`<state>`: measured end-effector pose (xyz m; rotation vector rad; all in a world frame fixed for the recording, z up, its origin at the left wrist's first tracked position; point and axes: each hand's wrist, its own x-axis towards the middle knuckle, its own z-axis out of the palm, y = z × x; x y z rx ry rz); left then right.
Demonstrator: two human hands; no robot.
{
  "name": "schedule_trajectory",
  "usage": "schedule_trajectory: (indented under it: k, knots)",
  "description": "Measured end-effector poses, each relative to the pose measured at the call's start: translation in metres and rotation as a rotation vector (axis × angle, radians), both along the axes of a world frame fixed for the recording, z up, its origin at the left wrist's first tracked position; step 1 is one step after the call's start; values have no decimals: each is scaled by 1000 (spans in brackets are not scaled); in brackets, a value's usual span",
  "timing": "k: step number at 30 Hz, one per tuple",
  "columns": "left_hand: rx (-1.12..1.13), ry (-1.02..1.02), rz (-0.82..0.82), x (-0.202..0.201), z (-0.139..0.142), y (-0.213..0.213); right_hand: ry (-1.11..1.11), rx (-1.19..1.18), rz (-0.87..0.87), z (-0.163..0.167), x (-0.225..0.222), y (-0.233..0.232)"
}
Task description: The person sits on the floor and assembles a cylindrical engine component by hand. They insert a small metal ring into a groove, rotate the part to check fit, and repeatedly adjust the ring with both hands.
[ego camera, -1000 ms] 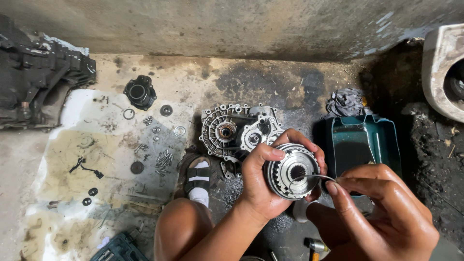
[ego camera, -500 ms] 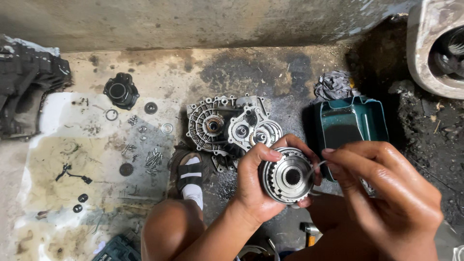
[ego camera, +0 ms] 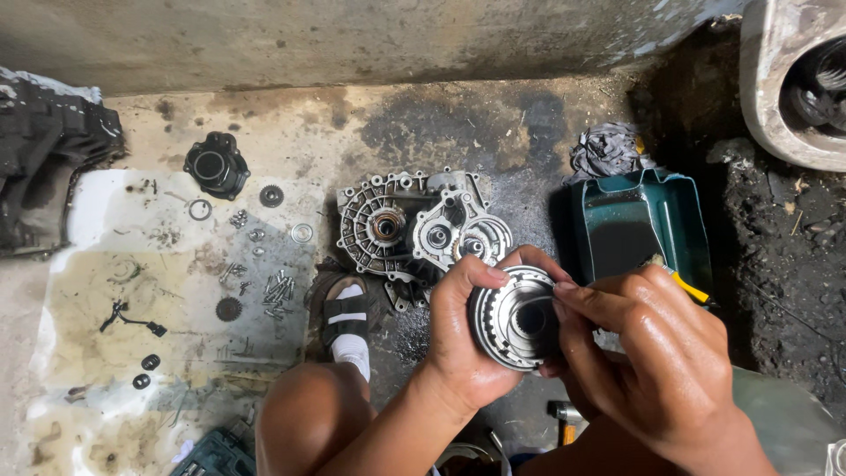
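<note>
Floor: stained concrete floor [ego camera: 493, 123], dark with oil toward the right; a pale sheet [ego camera: 132, 291] spread over its left part
Housing: grey gearbox housing [ego camera: 414, 225] lying flat on the floor, just beyond the hands, its round bores facing up
Tray: green tray [ego camera: 634, 220] to the right of the housing, a crumpled rag [ego camera: 608, 150] at its far edge
Left hand: left hand [ego camera: 463, 339] wrapped round the left rim of the toothed metal hub [ego camera: 515, 317], fingers curled and pressed on it, thumb over the top
Right hand: right hand [ego camera: 652, 353] on the hub's right side; fingertips bunched together at the hub's face; whether they pinch anything there I cannot tell
Hub: held up between both hands, above the floor, in front of the housing
Small parts: loose bolts [ego camera: 278, 289], washers and rings scattered on the sheet; a black round cover [ego camera: 214, 166] at its far end
</note>
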<state>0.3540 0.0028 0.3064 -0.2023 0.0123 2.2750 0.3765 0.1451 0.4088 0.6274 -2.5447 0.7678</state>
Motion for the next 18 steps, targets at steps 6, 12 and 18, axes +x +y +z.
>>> schedule_trajectory:
  k: [6,12,18]
  knots:
    - [19,-52,-19,3,0,-3,50,-5,-7,-8,-1,-4]
    - [-8,-17,20,-1,1,-7,126,37,-24,-18,3,-7]
    - [15,12,42,-1,1,-10,140,55,-46,-17,6,-14]
